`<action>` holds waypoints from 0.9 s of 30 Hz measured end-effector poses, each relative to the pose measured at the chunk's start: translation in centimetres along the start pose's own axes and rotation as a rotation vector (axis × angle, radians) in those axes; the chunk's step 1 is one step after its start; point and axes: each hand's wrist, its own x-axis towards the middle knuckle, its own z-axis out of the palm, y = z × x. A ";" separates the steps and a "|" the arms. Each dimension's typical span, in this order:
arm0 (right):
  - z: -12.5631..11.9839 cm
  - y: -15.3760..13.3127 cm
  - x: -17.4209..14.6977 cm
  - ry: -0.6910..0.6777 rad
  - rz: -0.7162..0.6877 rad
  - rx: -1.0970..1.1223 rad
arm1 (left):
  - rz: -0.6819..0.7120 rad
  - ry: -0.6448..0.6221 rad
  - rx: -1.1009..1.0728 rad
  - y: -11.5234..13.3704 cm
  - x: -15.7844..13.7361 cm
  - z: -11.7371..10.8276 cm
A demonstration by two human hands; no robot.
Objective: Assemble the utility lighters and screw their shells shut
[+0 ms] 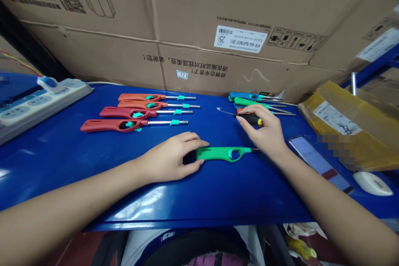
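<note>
A green gas lighter [215, 153] lies flat on the blue table, its metal tube pointing right. My left hand [174, 156] grips its butt end between thumb and fingers. My right hand [264, 126] holds a thin-shafted screwdriver [252, 119] with a black handle and yellow end, the shaft pointing left above the table. A small pale mark shows at the tip; I cannot tell what it is. Left of it lie two orange lighters [140, 104] and two red lighters [114, 125], tubes to the right. Behind my right hand, blue and green lighters [245, 102] are piled, partly hidden.
A large cardboard box [187, 29] stands along the back of the blue table [93, 174]. At the left is a white power strip [46, 104] with a plug. On the right are a phone [318, 162], a white mouse-like object [372, 183] and a yellow package [349, 124].
</note>
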 end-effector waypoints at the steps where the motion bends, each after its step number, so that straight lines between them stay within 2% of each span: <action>1: 0.2 0.1 -0.1 -0.024 -0.015 0.004 | 0.007 -0.003 0.004 0.1 0.0 0.0; 8: 1.2 1.4 -0.5 -0.164 -0.027 -0.018 | 0.020 -0.006 0.009 0.4 -0.1 0.1; 15: 1.7 1.9 -0.7 -0.171 -0.010 -0.024 | 0.021 -0.033 0.004 0.4 -0.1 0.2; 22: 1.0 1.0 -0.2 -0.028 0.005 -0.004 | 0.024 -0.046 0.000 0.4 -0.1 0.2; 27: 0.6 0.4 0.1 0.107 0.100 0.061 | 0.026 -0.045 -0.005 0.4 -0.1 0.3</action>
